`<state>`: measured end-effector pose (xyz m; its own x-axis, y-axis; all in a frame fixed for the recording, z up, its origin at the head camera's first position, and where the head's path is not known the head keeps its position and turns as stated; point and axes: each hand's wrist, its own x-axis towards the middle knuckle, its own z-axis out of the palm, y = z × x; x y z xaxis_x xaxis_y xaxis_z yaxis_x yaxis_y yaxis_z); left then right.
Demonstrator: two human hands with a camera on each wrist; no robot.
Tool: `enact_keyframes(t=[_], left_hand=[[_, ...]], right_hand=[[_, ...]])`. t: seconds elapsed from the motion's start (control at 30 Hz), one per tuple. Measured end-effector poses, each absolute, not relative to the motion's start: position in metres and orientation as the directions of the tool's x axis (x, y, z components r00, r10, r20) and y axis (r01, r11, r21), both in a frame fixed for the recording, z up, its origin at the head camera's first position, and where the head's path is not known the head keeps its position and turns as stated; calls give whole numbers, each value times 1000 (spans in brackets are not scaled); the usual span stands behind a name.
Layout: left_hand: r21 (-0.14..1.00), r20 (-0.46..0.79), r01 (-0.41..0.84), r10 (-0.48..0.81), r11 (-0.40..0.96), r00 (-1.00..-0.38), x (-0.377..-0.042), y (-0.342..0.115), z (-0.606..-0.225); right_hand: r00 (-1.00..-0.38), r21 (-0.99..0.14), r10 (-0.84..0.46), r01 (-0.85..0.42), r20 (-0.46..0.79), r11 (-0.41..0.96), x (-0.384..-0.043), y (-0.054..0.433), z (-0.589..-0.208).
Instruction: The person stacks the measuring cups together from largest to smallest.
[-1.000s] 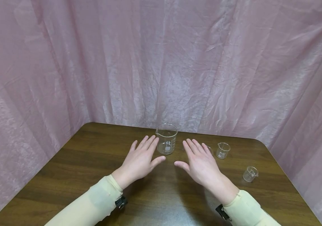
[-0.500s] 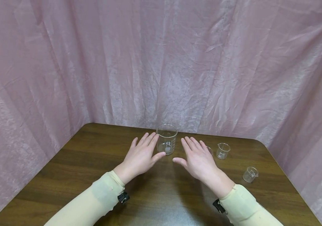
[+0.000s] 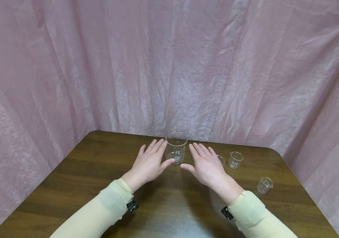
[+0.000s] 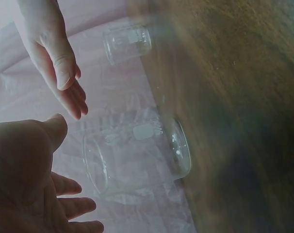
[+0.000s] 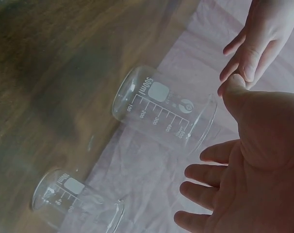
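Observation:
A large clear glass beaker (image 3: 176,150), marked 500ml in the right wrist view, stands upright near the table's far edge. My left hand (image 3: 147,165) hovers palm down, fingers straight, its index fingertip overlapping the beaker's left side in the head view. On the other side, my right hand (image 3: 206,167) is likewise flat and held over the table, fingertips just right of the beaker, thumb pointing inward. Neither hand holds anything. Behind the right hand, a smaller beaker (image 5: 74,187) marked 100ml is mostly hidden in the head view; only part of its rim shows.
Two more small beakers stand on the right: one (image 3: 236,160) towards the back, a shorter one (image 3: 264,185) nearer the right edge. The brown wooden table (image 3: 68,175) has pink curtains (image 3: 169,66) behind and at both sides. Dark straps circle both wrists.
My right hand has drifted left and slightly forward, nearer the large beaker. The left hand has shifted a little forward and right. The beakers stay in place on the table.

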<state>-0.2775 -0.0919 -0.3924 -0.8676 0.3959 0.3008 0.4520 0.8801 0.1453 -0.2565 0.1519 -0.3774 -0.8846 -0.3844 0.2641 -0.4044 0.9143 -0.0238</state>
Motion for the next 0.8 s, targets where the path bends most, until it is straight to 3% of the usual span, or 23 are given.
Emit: enact_keyframes(t=[0.8], left_hand=[[191, 284, 429, 368, 883, -885, -294, -86, -399]], right_hand=[[-887, -8, -388, -403, 249, 915, -274, 142, -369]])
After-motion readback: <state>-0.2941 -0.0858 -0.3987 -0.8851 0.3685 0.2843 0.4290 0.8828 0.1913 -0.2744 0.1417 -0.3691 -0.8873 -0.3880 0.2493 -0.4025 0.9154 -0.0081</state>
